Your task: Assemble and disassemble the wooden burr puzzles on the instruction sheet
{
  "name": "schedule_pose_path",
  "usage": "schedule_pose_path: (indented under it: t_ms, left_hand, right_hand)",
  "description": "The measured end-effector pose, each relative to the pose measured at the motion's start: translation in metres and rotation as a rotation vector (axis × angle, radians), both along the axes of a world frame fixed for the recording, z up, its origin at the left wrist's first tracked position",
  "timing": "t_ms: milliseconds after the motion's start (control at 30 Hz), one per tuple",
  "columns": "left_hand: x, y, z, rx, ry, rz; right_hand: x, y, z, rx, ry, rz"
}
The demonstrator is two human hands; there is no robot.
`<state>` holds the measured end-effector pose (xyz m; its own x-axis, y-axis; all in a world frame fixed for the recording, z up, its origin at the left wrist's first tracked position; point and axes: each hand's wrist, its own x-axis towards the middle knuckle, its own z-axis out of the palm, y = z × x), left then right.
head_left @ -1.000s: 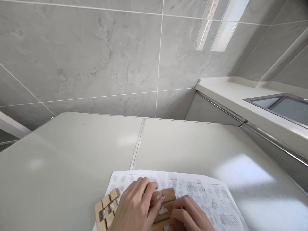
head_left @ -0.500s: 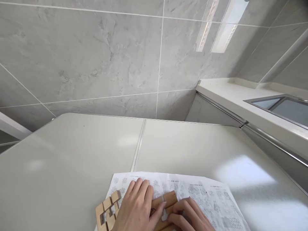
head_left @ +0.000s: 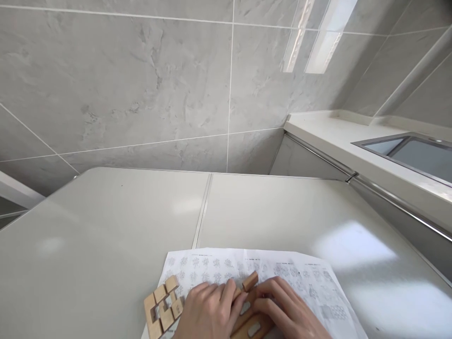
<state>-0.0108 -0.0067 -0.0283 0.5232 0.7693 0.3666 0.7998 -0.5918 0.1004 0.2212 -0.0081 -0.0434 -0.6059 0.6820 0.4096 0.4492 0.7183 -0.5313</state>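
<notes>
At the bottom edge, my left hand point(head_left: 208, 313) and my right hand point(head_left: 286, 310) are both closed around a notched wooden puzzle piece point(head_left: 249, 308) that lies between them, one end sticking up toward the wall. The fingers curl over the wood and hide most of it. Just left of my left hand lies a second wooden puzzle part point(head_left: 163, 306), a lattice of small blocks, untouched. Both rest on a printed instruction sheet point(head_left: 310, 287) covered with small diagrams.
The sheet lies on a pale grey table point(head_left: 106, 226) with a seam point(head_left: 202, 212) down its middle. A grey tiled wall point(head_left: 141, 84) rises behind. At the right runs a white counter point(head_left: 339, 141) with a steel sink point(head_left: 413, 150).
My hands have drawn back toward me and closed tighter on the wooden piece, which has tilted. More of the sheet now shows. The lattice part has not moved.
</notes>
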Motion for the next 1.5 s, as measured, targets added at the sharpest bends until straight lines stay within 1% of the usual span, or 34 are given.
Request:
schedule_pose_path:
  t_ms: [33,133,367,500,633,800,933,1100,1233,1300,1367,1433,1500]
  left_hand:
    - [0.001,0.000,0.001,0.000,-0.008,0.010]
    - [0.003,0.000,0.005,-0.036,-0.032,0.032]
    - [0.003,0.004,0.011,-0.183,-0.045,0.121]
    - [0.003,0.003,0.012,-0.239,-0.076,0.139]
    - [0.006,0.000,0.014,-0.252,-0.117,0.115]
    - [0.009,-0.002,0.014,-0.310,-0.187,0.099]
    - [0.010,0.000,0.013,-0.465,-0.330,0.108]
    - [0.012,0.001,0.018,-0.751,-0.630,0.143]
    - [0.012,0.003,0.026,-0.999,-0.905,0.108]
    - [0.012,0.004,0.029,-1.091,-1.027,0.094]
    - [0.011,0.005,0.031,-1.159,-1.128,0.081]
    - [0.010,0.006,0.031,-1.219,-1.191,0.053]
    - [0.010,0.006,0.031,-1.279,-1.218,0.011]
  right_hand:
    - [0.002,0.001,0.003,0.012,0.010,0.002]
    - [0.008,0.002,0.007,0.005,0.024,-0.060]
    - [0.014,-0.002,0.005,-0.101,-0.018,-0.183]
    - [0.015,-0.002,0.006,-0.141,-0.044,-0.260]
    - [0.014,-0.003,0.009,-0.164,-0.041,-0.258]
    - [0.011,-0.006,0.006,-0.184,-0.076,-0.193]
    - [0.012,-0.008,0.002,-0.210,-0.081,-0.234]
    - [0.014,-0.005,0.004,-0.195,-0.040,-0.271]
    - [0.018,-0.002,0.005,-0.228,0.017,-0.399]
    - [0.020,-0.001,0.005,-0.280,0.087,-0.472]
    - [0.023,0.000,0.004,-0.363,0.185,-0.503]
    - [0.024,0.000,0.004,-0.459,0.326,-0.473]
    - [0.024,0.000,0.006,-0.528,0.491,-0.398]
